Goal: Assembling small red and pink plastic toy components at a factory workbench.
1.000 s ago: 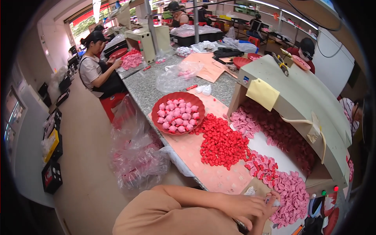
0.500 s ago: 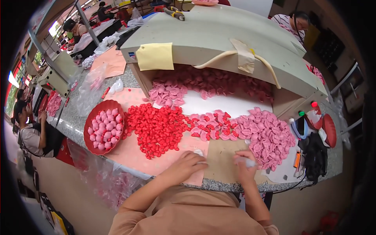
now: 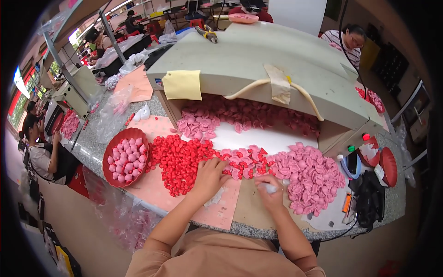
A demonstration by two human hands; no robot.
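My left hand (image 3: 210, 177) reaches over the right edge of a heap of small glossy red pieces (image 3: 177, 173). Its thumb and forefinger are apart beside a band of pink cupped pieces with red pieces on them (image 3: 244, 161). Near that band's front edge, my right hand (image 3: 271, 196) is closed around a small translucent whitish thing (image 3: 268, 187), bottle-like but partly covered by fingers. A large pile of pink cupped pieces (image 3: 314, 177) lies to the right of this hand. On the pink sheet by my left wrist is a crumpled whitish scrap (image 3: 215, 198).
A red fluted bowl (image 3: 107, 171) of pink balls stands left. Behind the piles is a grey machine housing (image 3: 240, 51) with pink pieces under it. Black cloth (image 3: 370, 196), an orange-handled tool (image 3: 346, 203) and red dishes (image 3: 388, 167) lie right. Other people sit farther off.
My left hand has moved forward from the pink sheet to the red heap and the pink band. My right hand has shifted left, still gripping the whitish thing. The view has tilted slightly.
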